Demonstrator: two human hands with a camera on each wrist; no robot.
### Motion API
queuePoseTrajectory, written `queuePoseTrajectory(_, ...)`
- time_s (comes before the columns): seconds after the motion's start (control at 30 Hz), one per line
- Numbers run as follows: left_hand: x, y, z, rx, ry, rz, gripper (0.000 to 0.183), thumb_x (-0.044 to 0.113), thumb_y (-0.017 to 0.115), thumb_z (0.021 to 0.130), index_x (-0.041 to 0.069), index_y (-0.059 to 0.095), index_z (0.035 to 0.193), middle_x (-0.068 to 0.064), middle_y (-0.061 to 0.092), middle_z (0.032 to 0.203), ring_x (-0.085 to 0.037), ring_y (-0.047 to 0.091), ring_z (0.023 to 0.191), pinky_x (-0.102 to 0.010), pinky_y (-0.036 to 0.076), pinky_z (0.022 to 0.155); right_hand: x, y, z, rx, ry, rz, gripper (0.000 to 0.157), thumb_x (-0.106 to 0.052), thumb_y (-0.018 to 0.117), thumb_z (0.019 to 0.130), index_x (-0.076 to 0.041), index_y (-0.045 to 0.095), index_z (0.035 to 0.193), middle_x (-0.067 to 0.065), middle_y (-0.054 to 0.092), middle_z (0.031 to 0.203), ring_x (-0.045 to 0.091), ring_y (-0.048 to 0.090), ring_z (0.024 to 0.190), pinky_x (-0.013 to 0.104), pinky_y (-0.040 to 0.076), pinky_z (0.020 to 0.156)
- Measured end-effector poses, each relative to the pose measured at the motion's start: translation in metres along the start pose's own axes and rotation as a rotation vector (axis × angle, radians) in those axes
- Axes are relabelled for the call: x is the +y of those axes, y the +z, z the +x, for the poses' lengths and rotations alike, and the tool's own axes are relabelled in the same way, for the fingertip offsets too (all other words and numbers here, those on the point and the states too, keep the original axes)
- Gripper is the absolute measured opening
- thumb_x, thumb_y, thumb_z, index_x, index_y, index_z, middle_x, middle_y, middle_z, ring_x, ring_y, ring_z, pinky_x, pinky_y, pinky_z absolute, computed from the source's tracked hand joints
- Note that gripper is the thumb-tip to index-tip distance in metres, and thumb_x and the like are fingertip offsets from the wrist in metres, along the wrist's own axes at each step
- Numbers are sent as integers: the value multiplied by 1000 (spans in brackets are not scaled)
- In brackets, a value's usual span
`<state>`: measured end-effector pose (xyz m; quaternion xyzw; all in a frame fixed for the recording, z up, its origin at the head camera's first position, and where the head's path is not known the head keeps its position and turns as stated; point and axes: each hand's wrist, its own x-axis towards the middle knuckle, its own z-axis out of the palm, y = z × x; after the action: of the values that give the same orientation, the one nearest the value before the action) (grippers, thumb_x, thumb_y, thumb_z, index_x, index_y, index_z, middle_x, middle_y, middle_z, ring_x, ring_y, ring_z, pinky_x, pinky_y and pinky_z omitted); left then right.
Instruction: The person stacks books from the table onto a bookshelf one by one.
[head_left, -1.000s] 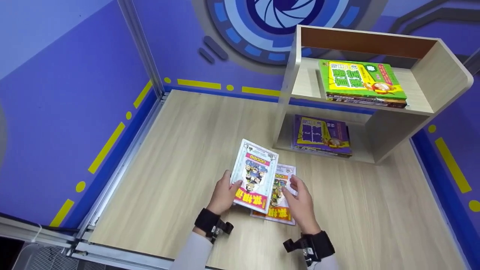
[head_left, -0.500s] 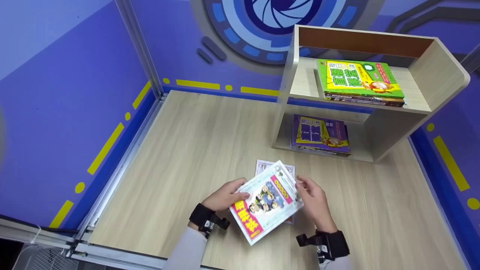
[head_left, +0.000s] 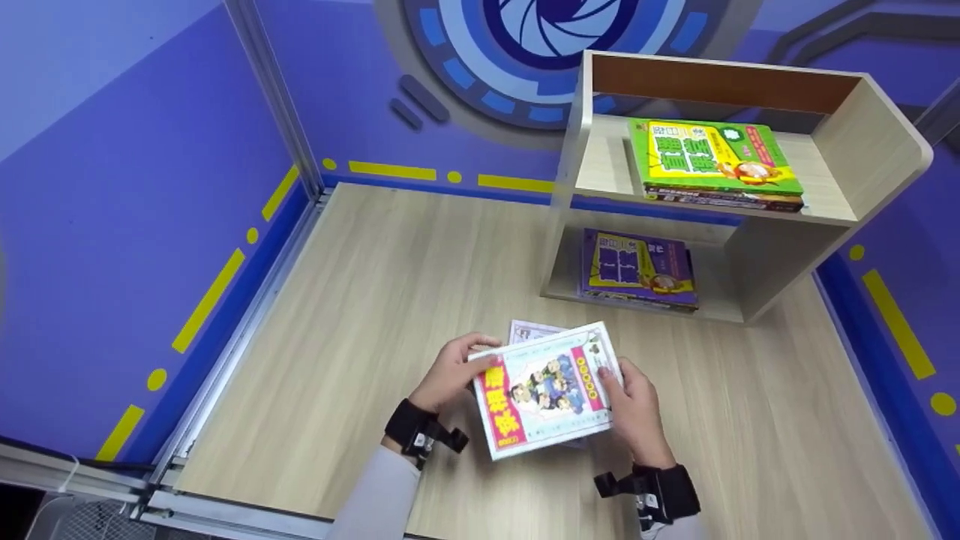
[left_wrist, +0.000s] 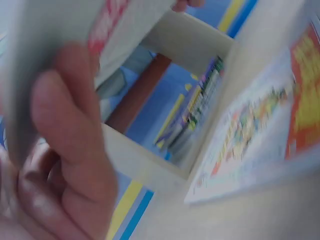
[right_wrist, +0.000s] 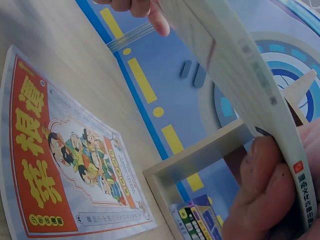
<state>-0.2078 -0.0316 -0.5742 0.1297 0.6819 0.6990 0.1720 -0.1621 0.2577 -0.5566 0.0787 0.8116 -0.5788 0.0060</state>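
Note:
Both hands hold a thin comic book (head_left: 551, 394) with a pale blue cover, a pink title band and cartoon figures. My left hand (head_left: 452, 375) grips its left end, thumb on the cover and fingers beneath. At the other end, my right hand (head_left: 637, 412) pinches the edge, its thumb also on top. The book is turned sideways and raised over a second comic book (head_left: 527, 330), which lies on the table mostly covered in the head view. In the right wrist view that lower comic book (right_wrist: 80, 155) shows an orange title band and cartoon figures.
A two-tier wooden shelf (head_left: 889, 135) stands at the back right. A green book (head_left: 712, 159) tops a stack on its upper tier, and a purple book (head_left: 637, 266) tops another below. Blue-purple walls (head_left: 135, 247) border the wooden table (head_left: 360, 300) at the left and back.
The held comic book has turned clockwise from upright to sideways above the lower one. My right hand, earlier beside it, now grips its right end.

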Motion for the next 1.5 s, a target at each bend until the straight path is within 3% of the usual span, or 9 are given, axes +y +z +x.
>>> queuePoseTrajectory(0.1, 3, 10, -2, 84, -16, -128, 39, 28, 57, 94, 7, 52, 127, -8, 72, 85, -14, 67, 60, -28, 54, 51, 0, -3, -1, 82, 9, 67, 31, -35, 47, 98, -10, 57, 113, 13, 63, 88, 17, 63, 69, 31, 55, 57)
queuePoseTrajectory(0.2, 4, 24, -1, 130, -31, -152, 39, 30, 56, 94, 8, 50, 126, -8, 72, 83, -14, 67, 62, -30, 55, 54, 3, -4, 0, 172, 17, 63, 32, -37, 46, 98, -11, 56, 114, 12, 63, 93, 16, 63, 72, 29, 54, 57)
queuePoseTrajectory(0.53, -3, 63, 9, 275, -11, 95, 25, 30, 49, 98, 14, 47, 117, -6, 62, 96, -14, 61, 82, -30, 54, 72, 10, 1, -2, 325, 73, 3, 28, -33, 46, 99, -10, 54, 113, 7, 62, 100, 13, 58, 77, 23, 51, 58)
queuePoseTrajectory(0.7, -3, 68, 11, 365, -37, 11, 30, 25, 49, 98, 10, 50, 124, -10, 68, 98, -15, 66, 80, -31, 57, 69, 10, -1, -4, 310, 93, 220, 30, -23, 44, 100, -9, 50, 126, 10, 61, 121, 14, 62, 100, 19, 55, 72)
queuePoseTrajectory(0.83, 0, 71, 10, 455, -24, -134, 43, 21, 50, 98, 5, 43, 137, -17, 67, 110, -19, 69, 90, -31, 59, 75, 8, -1, -7, 288, 45, 425, 41, -13, 42, 100, -8, 38, 140, 14, 47, 143, 20, 53, 125, 16, 52, 87)
queuePoseTrajectory(0.97, 2, 75, 10, 429, 41, -189, 49, 17, 47, 98, 5, 34, 144, -20, 59, 128, -23, 64, 110, -31, 55, 89, 8, -2, -13, 271, 2, 544, 45, -10, 39, 100, -9, 33, 145, 14, 40, 149, 21, 49, 129, 19, 52, 90)
queuePoseTrajectory(1.13, 2, 78, 9, 305, 136, 30, 60, 23, 44, 100, 13, 17, 152, -8, 32, 154, -16, 40, 137, -31, 38, 110, 10, -8, -15, 201, -23, 482, 55, -12, 42, 100, -13, 21, 151, 11, 30, 154, 21, 42, 135, 18, 48, 96)
queuePoseTrajectory(1.3, -2, 78, 10, 245, 183, 354, 78, 44, 48, 96, 20, 1, 153, -2, 22, 158, -13, 36, 139, -34, 33, 114, 13, -23, -11, 94, -1, 204, 77, -26, 56, 95, -20, 7, 153, 0, 16, 160, 17, 28, 144, 21, 35, 109)
queuePoseTrajectory(1.5, -4, 81, 20, 203, 178, 619, 91, 57, 48, 91, 13, -3, 153, -5, 0, 161, -17, 7, 149, -42, 18, 120, 18, -45, -3, 42, -10, -35, 94, -33, 68, 86, -28, 2, 153, -2, 10, 161, 21, 21, 146, 39, 29, 116)
